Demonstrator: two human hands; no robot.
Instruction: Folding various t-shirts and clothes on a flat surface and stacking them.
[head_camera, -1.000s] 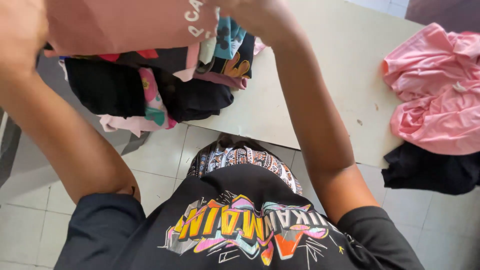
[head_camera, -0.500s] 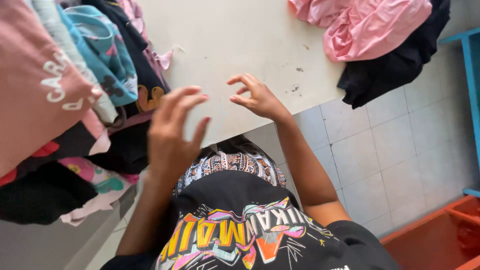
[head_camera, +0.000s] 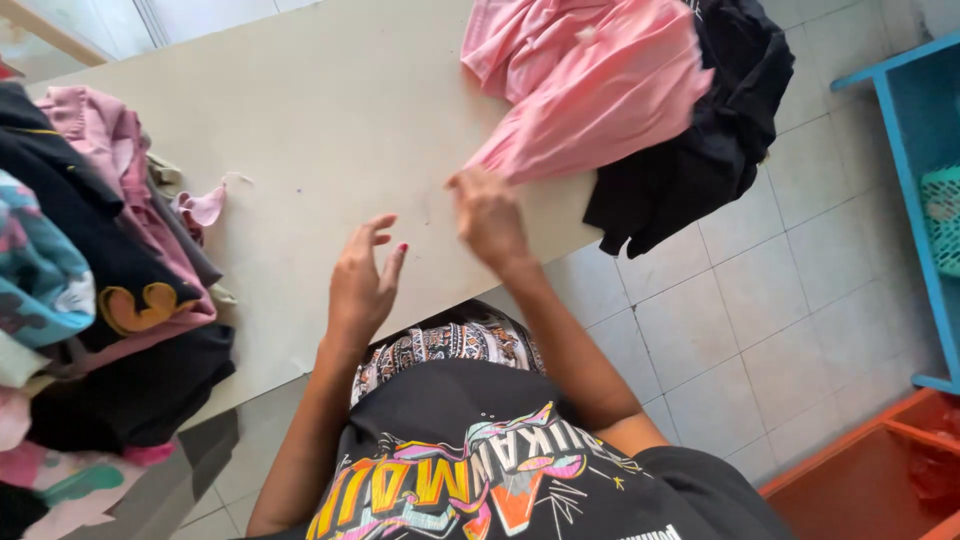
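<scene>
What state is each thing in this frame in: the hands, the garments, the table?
Right hand: grip closed on the lower edge of the pink garment.
Left hand: open, fingers spread, above the table, holding nothing.
Pink garment: crumpled, unfolded, lying on the table.
Black garment: crumpled, draped over the table edge.
Pile of clothes: stacked untidily at the table's other end.
Table: bare between the piles.
</scene>
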